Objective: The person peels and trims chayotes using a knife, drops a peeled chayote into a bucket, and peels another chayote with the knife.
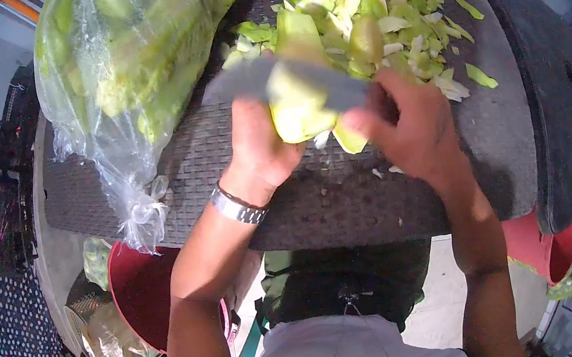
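Observation:
My left hand [259, 141], with a metal-band watch on its wrist, is closed around a partly peeled, pale green chayote [300, 117]. In my right hand [420, 127] is a knife [343, 89], gripped by its dark handle. Its broad grey blade is smeared by motion and lies across the chayote. A strip of green peel [351, 139] hangs below the blade by my right fingers. Just beyond both hands spreads a heap of green and whitish peelings [393, 24], with some larger pale green pieces among them.
A knotted clear plastic bag [131, 68] full of green chayotes lies on the left of the dark woven-pattern table [350, 202]. Red tubs [140, 293] stand below on both sides. A dark chair back [551, 89] is at the right.

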The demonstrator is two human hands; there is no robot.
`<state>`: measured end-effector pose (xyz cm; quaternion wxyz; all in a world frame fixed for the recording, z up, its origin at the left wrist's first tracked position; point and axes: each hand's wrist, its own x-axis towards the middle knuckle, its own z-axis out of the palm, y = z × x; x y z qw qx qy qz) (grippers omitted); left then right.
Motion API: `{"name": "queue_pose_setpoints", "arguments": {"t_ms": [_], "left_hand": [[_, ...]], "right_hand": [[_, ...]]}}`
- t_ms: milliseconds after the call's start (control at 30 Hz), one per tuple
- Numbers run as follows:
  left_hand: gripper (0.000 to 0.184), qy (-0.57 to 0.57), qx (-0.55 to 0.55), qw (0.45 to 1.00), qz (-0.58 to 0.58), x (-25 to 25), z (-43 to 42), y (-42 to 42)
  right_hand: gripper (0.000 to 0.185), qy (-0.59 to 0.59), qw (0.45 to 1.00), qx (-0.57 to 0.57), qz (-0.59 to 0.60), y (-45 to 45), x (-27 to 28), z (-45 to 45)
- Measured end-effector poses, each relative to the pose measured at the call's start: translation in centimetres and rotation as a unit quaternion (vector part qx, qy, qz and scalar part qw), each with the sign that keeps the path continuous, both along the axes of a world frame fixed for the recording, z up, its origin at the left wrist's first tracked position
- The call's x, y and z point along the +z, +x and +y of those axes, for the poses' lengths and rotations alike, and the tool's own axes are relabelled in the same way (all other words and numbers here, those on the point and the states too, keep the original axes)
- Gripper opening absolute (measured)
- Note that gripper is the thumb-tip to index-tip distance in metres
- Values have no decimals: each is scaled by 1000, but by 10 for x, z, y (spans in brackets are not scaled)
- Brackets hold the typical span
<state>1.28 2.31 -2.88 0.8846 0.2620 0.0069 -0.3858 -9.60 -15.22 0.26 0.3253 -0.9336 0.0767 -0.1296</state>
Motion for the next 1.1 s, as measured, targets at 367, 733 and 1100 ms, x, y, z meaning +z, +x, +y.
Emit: {"name": "queue_pose_setpoints", "arguments": {"t_ms": [367,733,1100], "left_hand": [[61,36,-96,990,-97,4,3,-3],[55,88,-91,990,-63,-4,4,-10],[50,-3,-115,991,-73,11,2,-8]], "right_hand": [[60,-98,986,85,-102,-4,-5,11],[74,-100,995,4,-20,4,-3,-23],[62,-47,999,1,-22,7,-4,-28]]}}
